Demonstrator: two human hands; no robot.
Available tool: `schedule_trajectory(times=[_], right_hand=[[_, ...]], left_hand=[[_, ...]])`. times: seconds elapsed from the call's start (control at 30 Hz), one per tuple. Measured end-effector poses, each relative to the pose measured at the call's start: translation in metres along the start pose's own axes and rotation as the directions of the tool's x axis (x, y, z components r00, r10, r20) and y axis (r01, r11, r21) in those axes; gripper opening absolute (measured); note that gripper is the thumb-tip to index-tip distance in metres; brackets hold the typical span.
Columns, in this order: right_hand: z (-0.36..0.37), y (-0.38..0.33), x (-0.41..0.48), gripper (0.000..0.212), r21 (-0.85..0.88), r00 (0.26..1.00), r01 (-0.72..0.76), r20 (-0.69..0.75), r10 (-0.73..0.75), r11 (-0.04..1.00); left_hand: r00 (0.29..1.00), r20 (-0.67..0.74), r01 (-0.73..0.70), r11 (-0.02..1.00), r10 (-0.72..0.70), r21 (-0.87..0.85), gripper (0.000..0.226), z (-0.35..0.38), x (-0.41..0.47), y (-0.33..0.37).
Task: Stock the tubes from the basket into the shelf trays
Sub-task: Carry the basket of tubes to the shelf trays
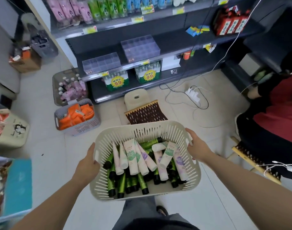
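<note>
basket (147, 130): held up, in front of the shelf (167, 42) | left hand (88, 165): fingers grip its left rim | right hand (197, 146): fingers grip its right rim | tubes (133, 160): piled inside basket | clear trays (140, 47): on shelf

Pale tiled floor (47, 156) filled the lower half. Dark grey metal shelving unit (172, 40) stood at 12 o'clock, a white wall panel (42, 12) at 11. Beige plastic stool (136, 97) sat on the floor near centre, just beside the shelving base. White power strip (192, 95) with looping black and white cables lay at 2 o'clock. Lighting was even, slightly blurred.
</note>
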State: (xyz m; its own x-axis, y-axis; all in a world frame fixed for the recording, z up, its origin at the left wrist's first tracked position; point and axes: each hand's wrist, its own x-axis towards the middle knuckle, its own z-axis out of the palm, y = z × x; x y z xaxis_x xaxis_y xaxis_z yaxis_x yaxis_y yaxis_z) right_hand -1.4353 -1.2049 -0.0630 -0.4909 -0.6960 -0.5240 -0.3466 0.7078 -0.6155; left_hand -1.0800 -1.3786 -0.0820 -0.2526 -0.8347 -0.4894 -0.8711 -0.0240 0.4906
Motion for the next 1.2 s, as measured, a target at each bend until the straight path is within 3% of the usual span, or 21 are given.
schedule_trajectory(times=[0.2, 0.77, 1.0, 1.2], right_hand=[[-0.013, -0.037, 0.071, 0.063, 0.037, 0.999, -0.051, 0.005, 0.051, 0.998], [-0.092, -0.128, 0.275, 0.067, -0.051, 0.996, -0.005, 0.087, 0.010, 0.999], [-0.113, -0.161, 0.337, 0.067, -0.043, 0.999, 0.001, 0.045, 0.001, 0.999], [-0.104, -0.217, 0.408, 0.067, -0.026, 0.999, -0.040, -0.005, 0.040, 0.999]], left_hand=[[1.000, 0.009, -0.009, 1.000, 0.009, -0.026, 0.074, -0.023, 0.086, 0.034], [0.994, -0.064, 0.079, 0.995, -0.083, -0.059, 0.080, -0.056, 0.256, 0.138], [0.990, -0.138, -0.036, 0.998, 0.030, -0.042, 0.076, -0.071, 0.325, 0.173], [0.994, -0.088, -0.076, 0.991, 0.067, -0.105, 0.076, -0.108, 0.408, 0.180]])
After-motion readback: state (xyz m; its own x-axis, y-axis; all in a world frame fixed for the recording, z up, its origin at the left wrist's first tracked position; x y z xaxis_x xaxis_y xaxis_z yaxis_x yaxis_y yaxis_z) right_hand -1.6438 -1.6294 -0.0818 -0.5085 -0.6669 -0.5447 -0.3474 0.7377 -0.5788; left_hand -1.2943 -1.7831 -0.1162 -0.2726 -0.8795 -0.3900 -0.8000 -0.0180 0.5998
